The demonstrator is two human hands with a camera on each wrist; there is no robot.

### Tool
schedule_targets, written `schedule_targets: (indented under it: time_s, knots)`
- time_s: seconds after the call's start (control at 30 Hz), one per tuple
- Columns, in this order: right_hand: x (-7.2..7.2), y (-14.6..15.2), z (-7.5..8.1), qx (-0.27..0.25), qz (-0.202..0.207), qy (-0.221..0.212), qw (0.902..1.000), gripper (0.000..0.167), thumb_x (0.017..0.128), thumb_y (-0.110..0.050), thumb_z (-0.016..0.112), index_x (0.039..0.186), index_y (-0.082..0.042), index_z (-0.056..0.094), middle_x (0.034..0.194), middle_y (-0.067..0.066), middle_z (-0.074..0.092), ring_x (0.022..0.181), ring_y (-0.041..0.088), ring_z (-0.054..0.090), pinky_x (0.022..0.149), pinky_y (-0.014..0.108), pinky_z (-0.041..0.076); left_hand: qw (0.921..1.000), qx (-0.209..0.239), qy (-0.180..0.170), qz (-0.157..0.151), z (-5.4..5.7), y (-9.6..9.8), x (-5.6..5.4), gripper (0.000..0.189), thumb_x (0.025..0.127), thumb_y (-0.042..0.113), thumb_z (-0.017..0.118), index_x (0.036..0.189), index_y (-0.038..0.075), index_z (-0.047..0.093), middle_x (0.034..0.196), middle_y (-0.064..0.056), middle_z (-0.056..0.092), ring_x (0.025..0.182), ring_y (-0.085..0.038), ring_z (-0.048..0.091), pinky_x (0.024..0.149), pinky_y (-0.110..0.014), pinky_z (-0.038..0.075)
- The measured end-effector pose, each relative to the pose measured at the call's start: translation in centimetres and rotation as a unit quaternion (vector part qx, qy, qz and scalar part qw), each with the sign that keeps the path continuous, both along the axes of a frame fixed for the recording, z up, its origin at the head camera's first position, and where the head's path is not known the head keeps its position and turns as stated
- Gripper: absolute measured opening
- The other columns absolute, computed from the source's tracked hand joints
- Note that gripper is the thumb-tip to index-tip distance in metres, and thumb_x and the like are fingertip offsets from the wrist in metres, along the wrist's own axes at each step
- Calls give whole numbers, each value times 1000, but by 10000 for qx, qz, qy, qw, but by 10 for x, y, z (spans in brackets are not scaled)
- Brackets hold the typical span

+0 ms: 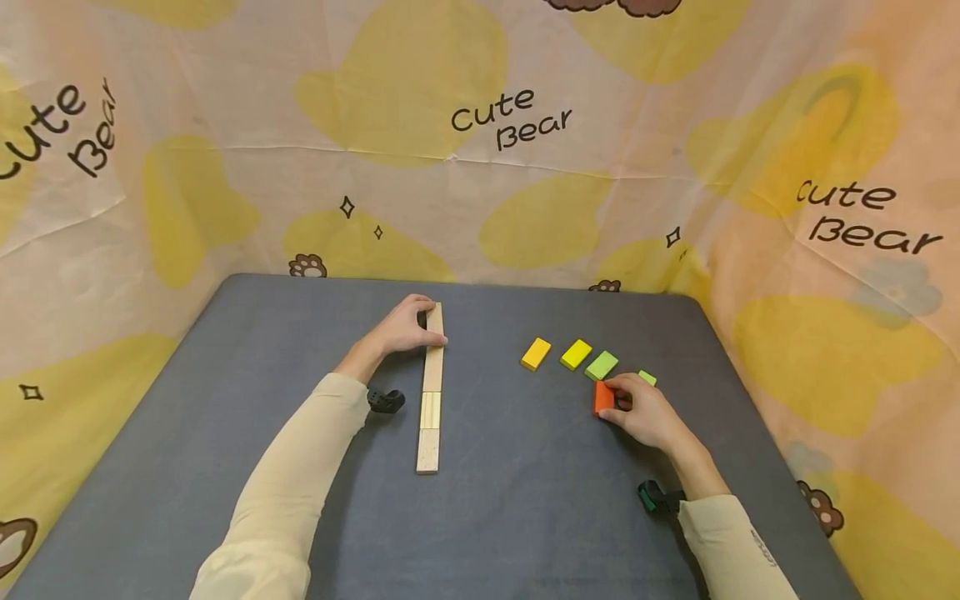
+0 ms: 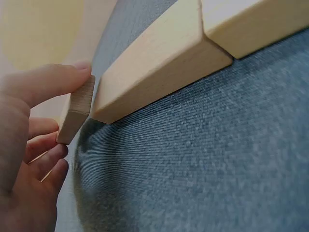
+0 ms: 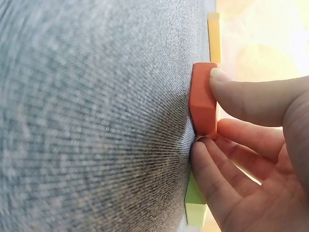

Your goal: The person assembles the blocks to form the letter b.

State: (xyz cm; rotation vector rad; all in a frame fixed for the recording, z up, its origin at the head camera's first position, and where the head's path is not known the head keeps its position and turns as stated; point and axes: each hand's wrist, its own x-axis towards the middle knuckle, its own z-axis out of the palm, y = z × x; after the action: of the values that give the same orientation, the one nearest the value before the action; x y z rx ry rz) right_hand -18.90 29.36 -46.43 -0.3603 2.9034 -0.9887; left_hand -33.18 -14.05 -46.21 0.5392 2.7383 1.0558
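Note:
My left hand [image 1: 401, 327] pinches a plain wooden block [image 2: 78, 108] between thumb and fingers at the far end of a straight row of unpainted wooden blocks [image 1: 432, 371]. In the left wrist view, a narrow gap shows between that block and the end block of the row [image 2: 154, 67]. Over on the right, my right hand [image 1: 645, 411] grips an orange-red block [image 1: 602, 399] by its two ends, thumb at one and fingers at the other. Seen from the right wrist, the orange-red block [image 3: 203, 96] is close to the cloth, and a green block [image 3: 195, 200] shows beyond the fingertips.
Beyond the right hand lie an orange-yellow block [image 1: 536, 354], a yellow block [image 1: 576, 355] and a light green block [image 1: 602, 366]. Another green block [image 1: 648, 378] is partly hidden behind that hand. The grey-blue table [image 1: 495, 517] is bordered by a printed curtain [image 1: 420, 100].

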Motion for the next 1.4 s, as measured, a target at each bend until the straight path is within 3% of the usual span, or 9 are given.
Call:
schedule_targets:
  time_s: [0.2,0.5,0.93,1.4]
  knots:
    - [0,0,-2,37,49,28,10000,49,89,-10,80,129,10,62,125,23,60,106,36,62,94,53,54,9998,-47,-151,85,-8,-1,-2,84,86,33,81,151,-5,43,155,-24,35,140,-41,38,113,-55,36]
    - [1,0,1,28,49,75,10000,48,88,-8,80,128,12,61,125,24,60,106,37,62,94,54,53,9997,14,-238,-49,-9,-2,-5,86,87,32,81,153,-4,40,158,-23,32,144,-41,34,116,-55,32]
    - [2,1,0,33,74,81,9999,49,89,-10,80,129,11,61,126,24,60,107,37,62,94,54,53,9999,67,66,-105,-13,-3,-1,72,94,27,73,150,-7,43,157,-24,35,145,-42,33,117,-56,30]
    - [1,3,-1,53,70,95,9999,50,89,-13,81,129,10,62,126,22,60,106,35,63,93,53,53,10000,75,-33,13,-17,-3,0,73,93,30,73,152,-2,44,161,-17,35,149,-38,29,119,-55,27]
